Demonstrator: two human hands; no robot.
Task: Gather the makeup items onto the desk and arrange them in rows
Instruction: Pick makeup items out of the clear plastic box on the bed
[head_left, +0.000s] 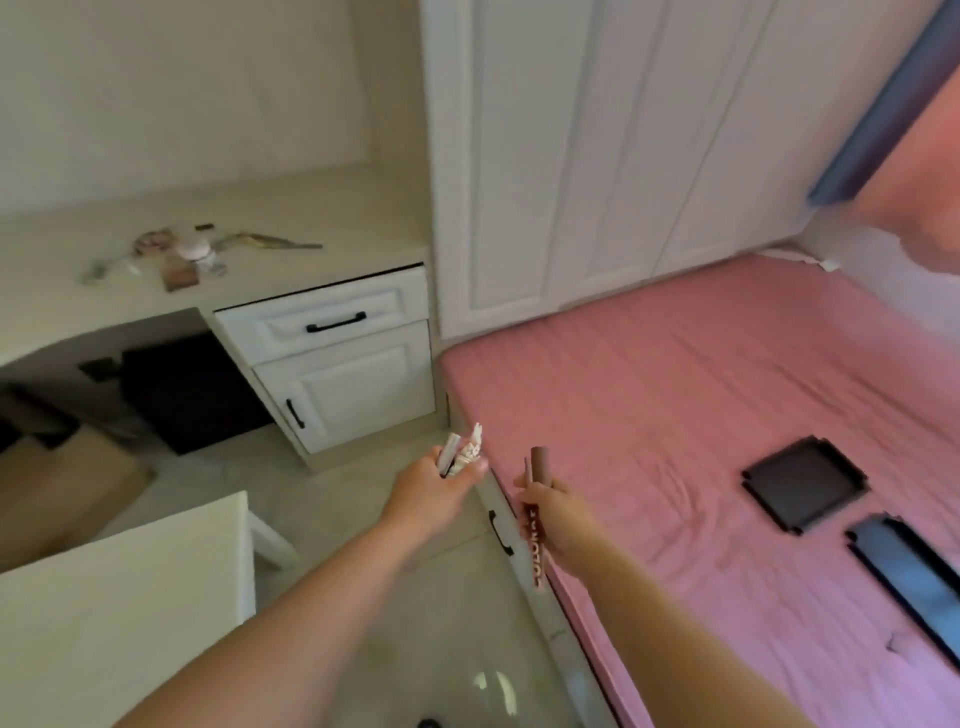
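My left hand (434, 488) grips a bundle of pale makeup sticks (462, 453) that poke up above the fingers. My right hand (553, 512) holds brown makeup tubes (537, 467); one long brown tube with pale lettering (535, 556) hangs down below the fist. Both hands are over the floor beside the bed edge. On the white desk (332, 208) at the upper left lies a loose cluster of makeup items (182, 252), including a round pink jar, a brown compact and thin brushes.
A pink bed (675, 395) fills the right side, with a black square tray (802, 483) and a dark blue flat case (904, 577) on it. White drawers (337, 358) stand under the desk. A white chair (124, 608) sits at lower left, a wardrobe (597, 156) behind.
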